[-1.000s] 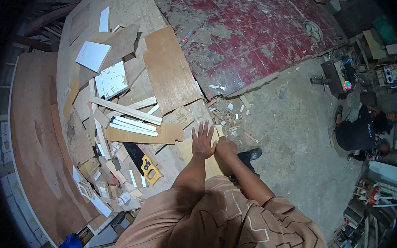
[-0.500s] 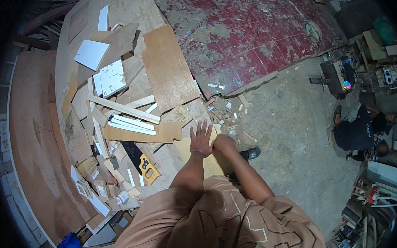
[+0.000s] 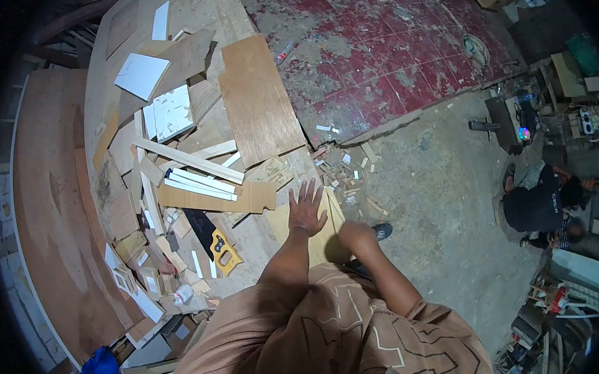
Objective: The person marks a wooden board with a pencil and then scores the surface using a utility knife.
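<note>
My left hand (image 3: pixel 307 210) lies flat with its fingers spread on a pale yellowish wood sheet (image 3: pixel 324 245) at the bench's near edge. Beside the sheet's right edge, my right hand (image 3: pixel 358 238) is closed in a fist. Its fingers face away from me, so whatever they hold, if anything, is hidden. A handsaw (image 3: pixel 214 243) with a black blade and yellow handle rests on the bench to the left. Just beyond my left hand are a piece of brown cardboard (image 3: pixel 254 196) and several white strips (image 3: pixel 201 185).
A larger plywood panel (image 3: pixel 257 98) and white boards (image 3: pixel 142 76) lie farther up the bench. Wood offcuts (image 3: pixel 343 174) litter the floor by a raised red tiled floor (image 3: pixel 368 68). At right, a person in a dark shirt (image 3: pixel 534 198) crouches near another person, partly hidden.
My right hand has moved right and slightly toward me, leaving a gap between it and my left hand. The left hand stays flat on the sheet. The view has shifted slightly.
</note>
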Demonstrator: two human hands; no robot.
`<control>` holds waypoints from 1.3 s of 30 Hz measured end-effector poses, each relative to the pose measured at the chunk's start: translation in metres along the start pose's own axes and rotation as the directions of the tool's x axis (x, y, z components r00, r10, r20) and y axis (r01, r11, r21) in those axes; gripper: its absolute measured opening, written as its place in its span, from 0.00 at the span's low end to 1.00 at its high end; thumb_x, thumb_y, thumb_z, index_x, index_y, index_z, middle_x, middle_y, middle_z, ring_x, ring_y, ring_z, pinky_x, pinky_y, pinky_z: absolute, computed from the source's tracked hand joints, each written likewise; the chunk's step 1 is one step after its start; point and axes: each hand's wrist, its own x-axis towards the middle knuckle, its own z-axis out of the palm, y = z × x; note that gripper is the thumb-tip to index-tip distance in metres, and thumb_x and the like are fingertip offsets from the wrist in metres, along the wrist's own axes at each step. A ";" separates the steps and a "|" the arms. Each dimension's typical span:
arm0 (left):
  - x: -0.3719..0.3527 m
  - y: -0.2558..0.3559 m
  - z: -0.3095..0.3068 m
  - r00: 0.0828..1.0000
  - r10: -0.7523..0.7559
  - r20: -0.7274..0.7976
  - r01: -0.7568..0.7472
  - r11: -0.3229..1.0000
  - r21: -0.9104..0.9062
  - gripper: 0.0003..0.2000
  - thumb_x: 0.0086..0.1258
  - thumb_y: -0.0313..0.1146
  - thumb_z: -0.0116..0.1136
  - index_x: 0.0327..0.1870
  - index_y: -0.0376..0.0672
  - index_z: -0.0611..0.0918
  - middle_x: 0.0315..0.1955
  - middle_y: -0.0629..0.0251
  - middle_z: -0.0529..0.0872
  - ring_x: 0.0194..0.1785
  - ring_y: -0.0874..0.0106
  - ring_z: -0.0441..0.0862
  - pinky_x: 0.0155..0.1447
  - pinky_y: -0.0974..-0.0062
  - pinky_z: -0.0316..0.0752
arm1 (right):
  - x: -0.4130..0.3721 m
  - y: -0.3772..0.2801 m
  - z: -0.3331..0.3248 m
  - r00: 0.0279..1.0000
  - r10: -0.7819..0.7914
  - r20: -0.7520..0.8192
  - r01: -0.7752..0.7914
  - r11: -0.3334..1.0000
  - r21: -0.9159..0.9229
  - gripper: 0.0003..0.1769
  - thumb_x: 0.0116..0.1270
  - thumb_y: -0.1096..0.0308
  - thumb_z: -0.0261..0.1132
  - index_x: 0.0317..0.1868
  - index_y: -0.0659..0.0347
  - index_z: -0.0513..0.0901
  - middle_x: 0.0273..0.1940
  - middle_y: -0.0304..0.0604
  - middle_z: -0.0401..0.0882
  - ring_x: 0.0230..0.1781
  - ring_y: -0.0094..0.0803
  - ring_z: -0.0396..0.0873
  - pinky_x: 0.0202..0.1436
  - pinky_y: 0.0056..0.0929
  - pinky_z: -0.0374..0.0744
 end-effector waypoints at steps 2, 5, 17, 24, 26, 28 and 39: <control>-0.001 0.000 -0.001 1.000 0.003 0.014 -0.003 1.000 -0.006 0.39 0.65 0.53 0.51 0.76 0.50 0.57 0.78 0.58 0.47 0.80 0.57 0.42 0.77 0.40 0.33 | 0.051 -0.010 -0.002 1.000 0.028 -0.011 -0.028 0.999 0.027 0.16 0.62 0.62 0.60 0.42 0.64 0.87 0.46 0.59 0.84 0.46 0.52 0.84 0.49 0.46 0.81; 0.001 0.003 -0.008 0.993 -0.019 0.115 0.008 0.995 0.096 0.40 0.65 0.54 0.50 0.77 0.52 0.54 0.78 0.60 0.46 0.81 0.58 0.41 0.77 0.40 0.34 | 0.105 -0.009 0.003 0.996 -0.056 0.063 0.056 0.998 -0.004 0.25 0.48 0.54 0.75 0.43 0.62 0.88 0.46 0.57 0.85 0.46 0.50 0.85 0.50 0.43 0.82; -0.002 0.000 0.001 1.000 -0.012 0.006 0.012 1.000 0.013 0.38 0.66 0.54 0.49 0.77 0.53 0.55 0.78 0.61 0.48 0.80 0.58 0.43 0.76 0.36 0.34 | -0.065 -0.005 -0.019 0.986 0.164 0.010 -0.163 0.978 0.132 0.15 0.62 0.68 0.58 0.43 0.67 0.86 0.47 0.65 0.82 0.50 0.58 0.82 0.53 0.50 0.80; 0.000 0.002 -0.003 1.000 -0.002 0.004 0.002 1.000 0.010 0.39 0.64 0.53 0.52 0.76 0.52 0.57 0.78 0.60 0.47 0.80 0.57 0.42 0.76 0.38 0.33 | 0.094 -0.011 0.006 1.000 -0.012 0.026 0.010 0.997 0.072 0.19 0.52 0.62 0.69 0.42 0.66 0.86 0.44 0.59 0.85 0.47 0.53 0.84 0.49 0.45 0.82; 0.000 0.003 -0.011 0.992 -0.025 0.126 0.014 0.996 0.083 0.39 0.64 0.54 0.51 0.76 0.52 0.57 0.78 0.60 0.47 0.80 0.57 0.42 0.77 0.38 0.32 | 0.094 -0.017 0.009 0.999 0.040 -0.013 -0.039 0.993 0.112 0.21 0.53 0.61 0.70 0.44 0.67 0.85 0.46 0.59 0.84 0.49 0.52 0.84 0.51 0.44 0.82; -0.001 -0.001 -0.002 0.998 -0.013 0.058 0.011 0.999 0.042 0.39 0.64 0.54 0.51 0.76 0.52 0.57 0.78 0.60 0.47 0.80 0.57 0.41 0.77 0.38 0.32 | 0.083 -0.014 0.021 0.983 0.114 -0.145 -0.076 0.967 0.244 0.19 0.57 0.65 0.65 0.47 0.67 0.83 0.48 0.61 0.83 0.51 0.54 0.83 0.53 0.45 0.81; -0.001 0.000 -0.002 0.999 -0.022 0.039 0.021 0.999 0.035 0.38 0.66 0.55 0.47 0.77 0.53 0.56 0.78 0.62 0.48 0.80 0.58 0.43 0.76 0.36 0.33 | -0.010 0.020 0.042 0.993 0.106 -0.054 -0.095 0.980 0.175 0.13 0.64 0.69 0.55 0.42 0.69 0.82 0.44 0.67 0.82 0.46 0.59 0.83 0.51 0.50 0.80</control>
